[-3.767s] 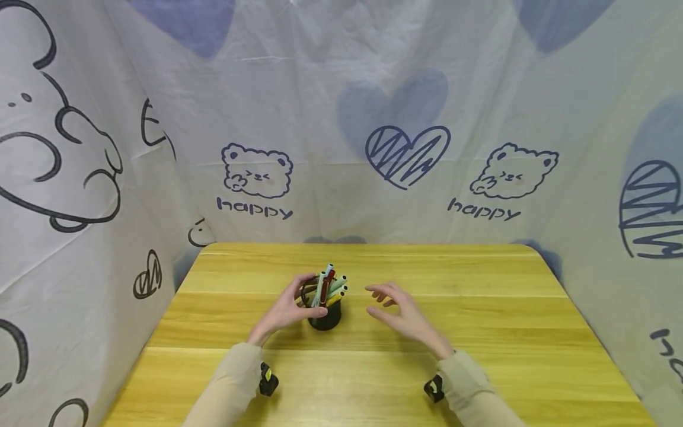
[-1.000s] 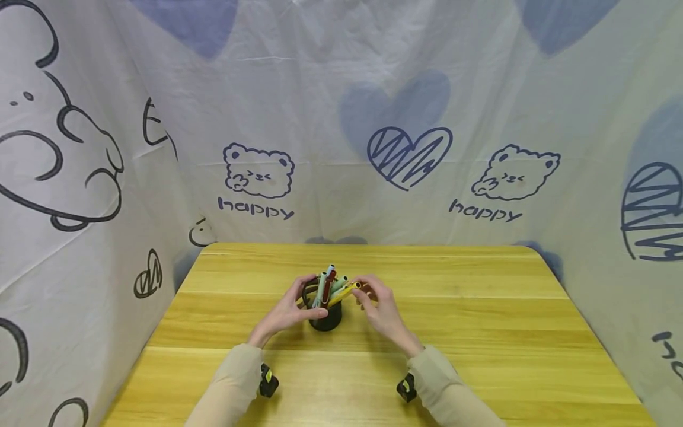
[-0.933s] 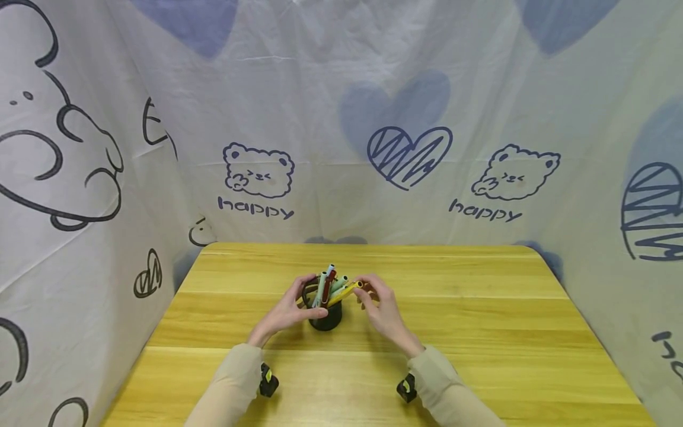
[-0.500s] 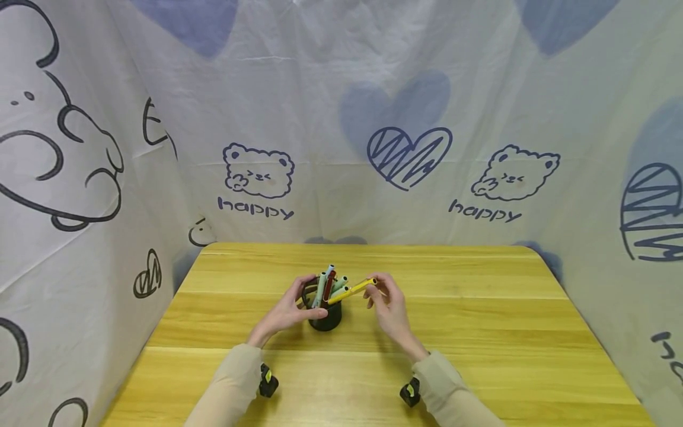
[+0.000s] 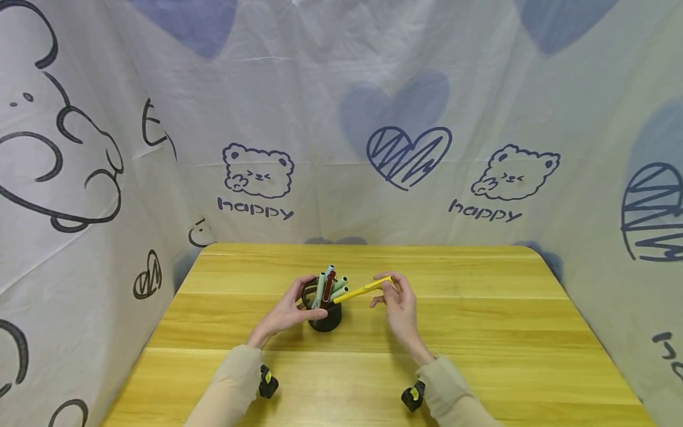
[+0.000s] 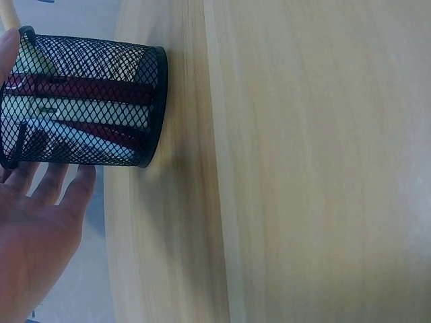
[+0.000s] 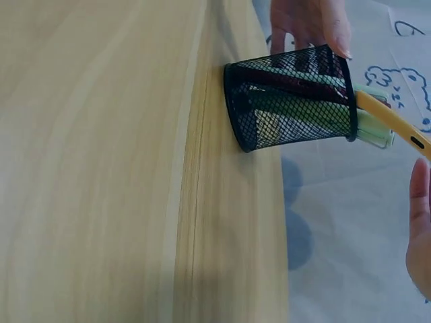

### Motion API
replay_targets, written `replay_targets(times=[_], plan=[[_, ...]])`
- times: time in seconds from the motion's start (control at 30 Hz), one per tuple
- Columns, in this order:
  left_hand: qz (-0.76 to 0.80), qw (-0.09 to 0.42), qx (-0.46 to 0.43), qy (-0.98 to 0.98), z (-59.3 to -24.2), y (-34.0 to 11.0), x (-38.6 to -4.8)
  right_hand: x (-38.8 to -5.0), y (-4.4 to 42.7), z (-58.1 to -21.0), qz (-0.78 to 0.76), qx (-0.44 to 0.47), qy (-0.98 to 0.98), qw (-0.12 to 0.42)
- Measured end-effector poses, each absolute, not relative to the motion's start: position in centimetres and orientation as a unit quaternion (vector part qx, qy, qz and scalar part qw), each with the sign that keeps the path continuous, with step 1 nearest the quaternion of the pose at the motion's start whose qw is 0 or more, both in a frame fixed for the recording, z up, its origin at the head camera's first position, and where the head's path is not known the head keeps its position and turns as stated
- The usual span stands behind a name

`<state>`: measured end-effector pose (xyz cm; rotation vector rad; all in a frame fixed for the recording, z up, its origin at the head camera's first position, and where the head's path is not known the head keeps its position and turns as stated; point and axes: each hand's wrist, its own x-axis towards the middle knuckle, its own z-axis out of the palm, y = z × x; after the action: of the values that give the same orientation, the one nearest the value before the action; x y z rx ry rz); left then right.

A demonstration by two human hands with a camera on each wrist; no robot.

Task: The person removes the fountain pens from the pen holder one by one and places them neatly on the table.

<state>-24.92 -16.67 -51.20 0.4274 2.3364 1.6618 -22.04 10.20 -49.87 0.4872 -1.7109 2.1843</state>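
Hands apart from each other, one on either side of the pen cup [image 5: 325, 322]. L hand [image 5: 288, 309] is clamped round the cup: thumb on near side up by the rim, fingers on far side. Cup = black mesh, upright on the table [image 5: 341, 382], in L hand's grasp & left of R hand [image 5: 401, 305]. R hand pinches the yellow pen [image 5: 361, 291] near its upper end, btwn thumb & fingers. Pen slants down from R hand twd L hand, spanning the gap btwn the two; low end is at cup rim. Can't tell if tip is just inside or just clear.

Other pens in cup, close to the right of L hand's fingers: red pen [image 5: 328, 290], green pens [image 5: 319, 290], light-blue pen [image 5: 331, 269] w/ its top showing behind the red. Dark red & pale green also show thru the mesh, L wrist view.

Behind each hand, twd the person: beige sleeves [image 5: 235, 376] & black wrist cams [image 5: 268, 384]. Table = yellowish wood, runs under & past both hands.

Beyond hands: pale cloth [image 5: 320, 107], w/ bear drawings [image 5: 258, 185] captioned "happy", one twd L hand's side, other twd R's; scribbled heart [image 5: 408, 160] btwn them.
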Motion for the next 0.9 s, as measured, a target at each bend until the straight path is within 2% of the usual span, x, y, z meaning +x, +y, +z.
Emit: replay_targets(times=[0.4, 0.9], plan=[[0.568, 0.123, 0.144, 0.801, -51.3, -16.7, -25.0, -21.9, 11.5, -50.0, 0.827, 0.130, -0.539, 0.091], [0.570, 0.125, 0.143, 0.799, -51.2, -16.6, -25.0, -21.9, 12.7, -50.4, 0.858, 0.028, -0.510, 0.053]])
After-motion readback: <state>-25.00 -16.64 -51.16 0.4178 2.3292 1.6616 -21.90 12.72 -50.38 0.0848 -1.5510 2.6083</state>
